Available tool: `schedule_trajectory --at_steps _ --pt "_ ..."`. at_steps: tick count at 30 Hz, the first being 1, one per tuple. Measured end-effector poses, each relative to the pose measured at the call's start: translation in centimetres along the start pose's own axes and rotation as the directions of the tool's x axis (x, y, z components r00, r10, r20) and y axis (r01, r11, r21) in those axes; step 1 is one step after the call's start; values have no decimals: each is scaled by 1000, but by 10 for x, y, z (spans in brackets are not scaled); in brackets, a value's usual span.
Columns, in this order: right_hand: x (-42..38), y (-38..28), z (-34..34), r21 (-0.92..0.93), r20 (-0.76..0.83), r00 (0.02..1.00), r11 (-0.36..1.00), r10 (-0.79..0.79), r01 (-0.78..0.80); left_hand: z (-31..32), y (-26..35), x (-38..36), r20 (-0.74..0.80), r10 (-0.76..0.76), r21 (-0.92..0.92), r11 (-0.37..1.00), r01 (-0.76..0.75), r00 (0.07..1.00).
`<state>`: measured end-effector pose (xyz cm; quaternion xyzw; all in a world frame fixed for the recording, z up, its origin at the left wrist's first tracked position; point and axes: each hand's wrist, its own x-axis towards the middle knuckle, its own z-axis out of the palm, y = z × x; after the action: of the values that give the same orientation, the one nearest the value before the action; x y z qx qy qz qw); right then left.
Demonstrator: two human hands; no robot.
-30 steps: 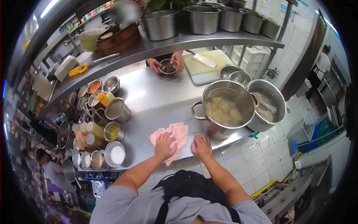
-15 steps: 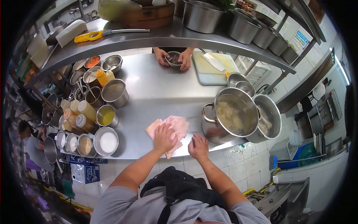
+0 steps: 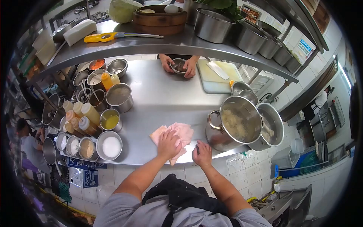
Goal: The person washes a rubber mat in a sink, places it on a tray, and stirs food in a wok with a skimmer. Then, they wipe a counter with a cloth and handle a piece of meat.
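A crumpled pink cloth (image 3: pixel 184 133) lies on the steel table near its front edge. My left hand (image 3: pixel 169 144) rests on top of it, fingers stretched and slightly apart, covering its middle. To the right, my right hand (image 3: pixel 203 153) is closed at the table's edge beside the cloth. A small dark patch shows at its fingers; what it holds, if anything, I cannot make out. Right of that hand stands a large steel pot (image 3: pixel 240 119) with pale pieces in liquid.
Across the table, another person's hands (image 3: pixel 189 68) hold a small metal bowl (image 3: pixel 179 65). A knife (image 3: pixel 218 70) lies on a cutting board (image 3: pixel 213 87). Sauce bottles (image 3: pixel 90 112) and a bowl of white powder (image 3: pixel 109 146) line the left. Overhead runs a loaded shelf (image 3: pixel 177 47).
The whole view has shifted slightly down as the head moved. Both my hands and the cloth keep nearly the same places on the table.
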<state>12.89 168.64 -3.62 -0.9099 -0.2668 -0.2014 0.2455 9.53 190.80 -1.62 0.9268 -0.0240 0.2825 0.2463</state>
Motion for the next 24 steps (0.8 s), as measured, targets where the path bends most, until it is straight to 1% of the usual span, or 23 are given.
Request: schedule_trajectory --at_steps 2,4,9,10,13,20,21,23,24 --pt "0 0 1 7 7 1000 1000 6 -6 -1 0 0 2 -2 8 1000 2 1000" --pt "1 -2 0 -10 -33 999 1000 -15 15 -1 0 0 8 -4 0 1000 4 1000" --pt "0 -2 0 -4 -43 999 1000 -6 6 2 -1 -1 36 -5 -15 1000 6 999" --pt "-1 -2 -1 6 -48 999 1000 -12 13 3 -1 -1 22 -7 -7 1000 7 1000" --pt "-2 -4 -5 0 -8 1000 1000 27 -27 6 2 -5 20 -6 5 1000 6 1000" --pt "-3 -3 -7 22 -45 999 1000 17 -16 6 1 -2 -3 26 22 999 -26 1000" --pt "-3 -2 -7 20 -58 998 999 32 -31 6 2 -2 5 44 20 999 -44 999" --pt "-5 -1 -8 31 -60 998 999 16 -15 8 3 -1 11 21 31 999 -21 1000" --pt "-6 0 -8 30 -66 997 999 41 -39 9 3 0 29 37 27 999 -38 999"
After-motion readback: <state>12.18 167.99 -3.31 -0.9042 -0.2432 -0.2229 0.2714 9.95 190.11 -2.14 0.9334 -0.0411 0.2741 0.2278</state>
